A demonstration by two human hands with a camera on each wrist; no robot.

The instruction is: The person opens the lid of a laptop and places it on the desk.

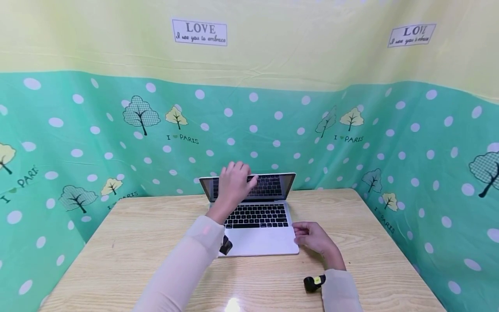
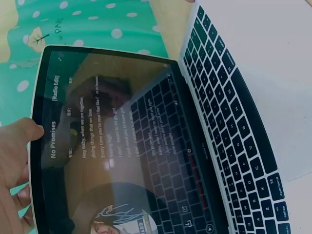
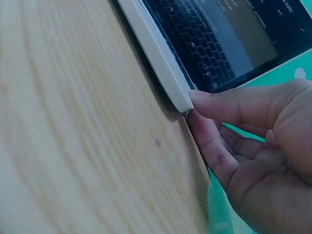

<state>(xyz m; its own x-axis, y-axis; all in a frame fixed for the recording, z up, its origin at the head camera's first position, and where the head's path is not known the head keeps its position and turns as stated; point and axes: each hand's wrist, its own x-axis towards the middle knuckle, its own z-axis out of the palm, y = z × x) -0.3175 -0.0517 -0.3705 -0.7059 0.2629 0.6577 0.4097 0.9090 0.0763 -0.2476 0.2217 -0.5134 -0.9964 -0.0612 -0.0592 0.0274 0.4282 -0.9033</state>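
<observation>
A silver laptop (image 1: pixel 259 242) with black keys lies opened on the wooden table, its lid raised at the back. My left hand (image 1: pixel 235 184) reaches over the keyboard and grips the lid's top edge, thumb on the front and the other fingers behind. Song lyrics under the title "No Promises" show on the screen (image 2: pixel 112 122), along with a reflection of the keyboard. At the right side of the base, my right hand (image 1: pixel 315 238) pinches the edge, with its thumb (image 3: pixel 214 102) on top and fingers underneath. Part of the keyboard is hidden by the left forearm.
The pale wooden table (image 1: pixel 148 242) extends to both sides of the laptop. Close behind its back edge hangs a green and yellow curtain (image 1: pixel 253 130) with dots and trees, which continues along both sides. Each wrist carries a small black camera (image 1: pixel 313 284).
</observation>
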